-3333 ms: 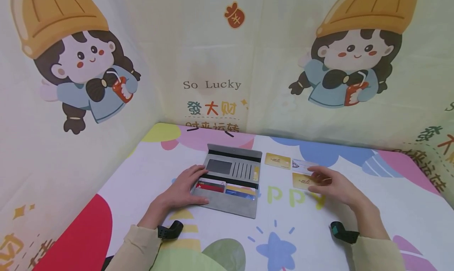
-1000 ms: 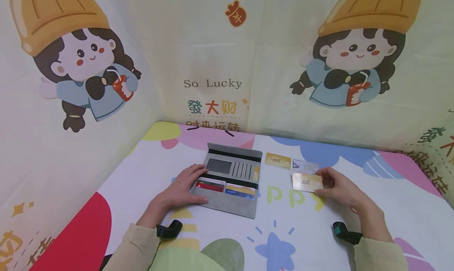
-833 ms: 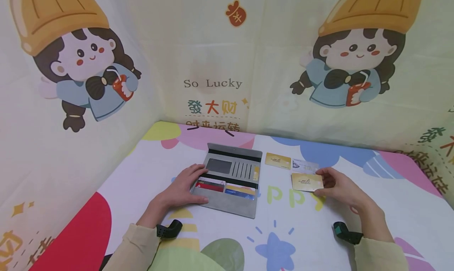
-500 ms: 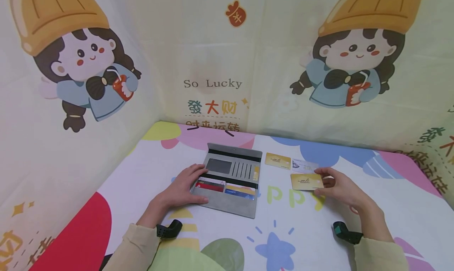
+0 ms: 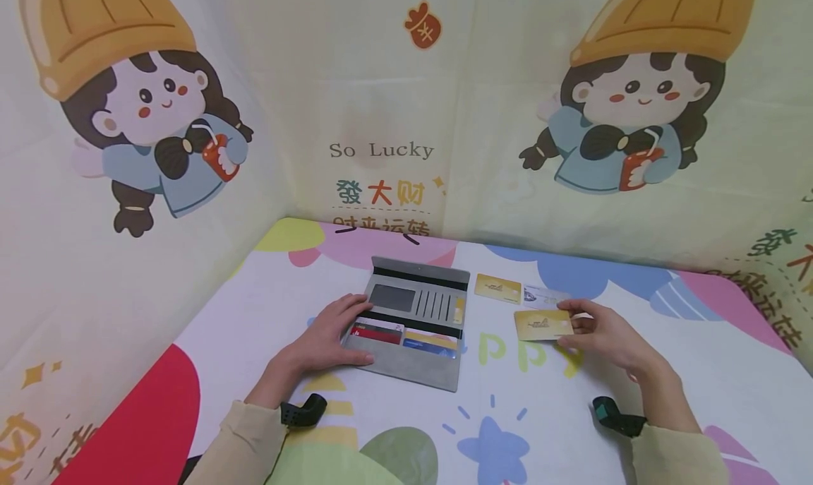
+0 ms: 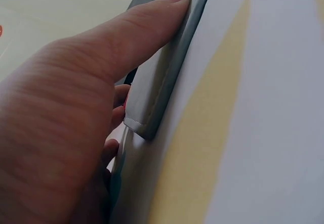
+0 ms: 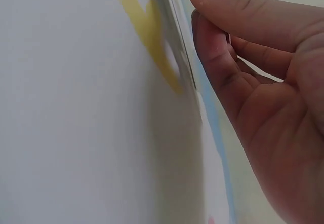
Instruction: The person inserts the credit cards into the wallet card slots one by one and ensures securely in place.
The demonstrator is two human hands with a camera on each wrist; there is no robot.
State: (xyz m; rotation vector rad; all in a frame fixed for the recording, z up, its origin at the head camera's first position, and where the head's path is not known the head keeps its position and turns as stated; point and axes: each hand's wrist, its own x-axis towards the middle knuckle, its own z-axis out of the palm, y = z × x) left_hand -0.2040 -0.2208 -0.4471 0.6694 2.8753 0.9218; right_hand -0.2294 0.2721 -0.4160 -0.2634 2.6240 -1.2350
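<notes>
A grey wallet (image 5: 406,372) lies unfolded, with a red card (image 5: 376,335) and a blue-and-yellow card (image 5: 430,344) in its near pockets. At its left side rests my left hand (image 5: 327,333), thumb on the near flap and fingertips by the middle fold. The left wrist view shows that thumb lying along the edge of the wallet (image 6: 152,77). My right hand (image 5: 603,333) holds a gold card (image 5: 541,325) by its right end between thumb and fingers. In the right wrist view, the right hand (image 7: 258,67) has its fingertips beside the thin card edges.
Another gold card (image 5: 498,288) lies right of the wallet. Beside it a whitish card (image 5: 540,296) is partly covered by the right fingers. A yellow card (image 5: 459,310) shows in the wallet's upper slots. The patterned tablecloth (image 5: 317,259) meets a printed backdrop (image 5: 381,104).
My right hand has taken hold of the near gold card by its right end, and lately both have shifted slightly left. The left hand and wallet have stayed in place.
</notes>
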